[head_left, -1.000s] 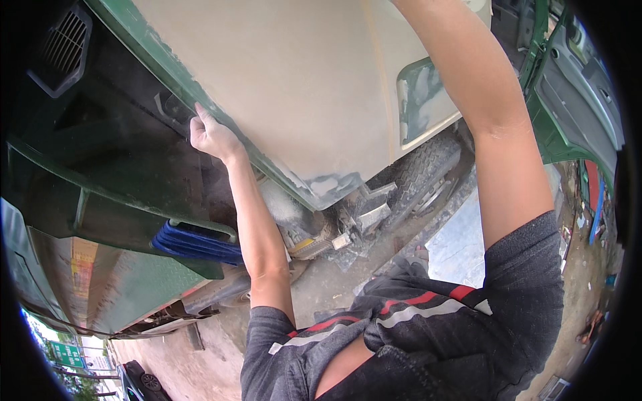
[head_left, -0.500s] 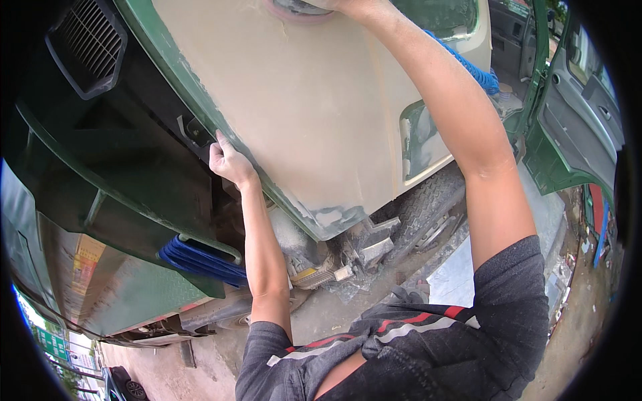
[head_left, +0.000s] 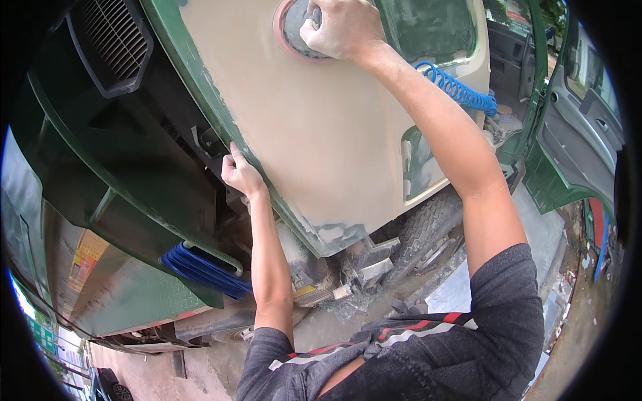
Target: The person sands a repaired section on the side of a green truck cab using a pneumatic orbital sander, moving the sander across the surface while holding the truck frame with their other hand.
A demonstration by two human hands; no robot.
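My right hand [head_left: 342, 28] grips a round grey sanding tool [head_left: 291, 25] with a pink rim, held against the upper part of a beige truck cab panel [head_left: 281, 120]. Its fingers curl over the tool's top. A blue coiled hose [head_left: 458, 90] runs behind my right forearm; I cannot tell whether it joins the tool. My left hand [head_left: 244, 175], pale with dust, is closed on the green edge [head_left: 274, 200] along the panel's left side. Beside the tool is a patchy green window area [head_left: 428, 30], and lower right a smaller green recess [head_left: 418, 164].
A dark vehicle body with a grille [head_left: 110, 47] and rail stands left, carrying a blue wound hose [head_left: 200, 267]. An open green door [head_left: 575, 134] is at right. A tyre [head_left: 424, 227], metal step, pale sheet [head_left: 445, 287] and debris lie below. A car [head_left: 110, 384] stands lower left.
The view has shifted, so the panel sits lower in the picture. My right hand and the round tool have come into view at the top. My left hand stays on the edge.
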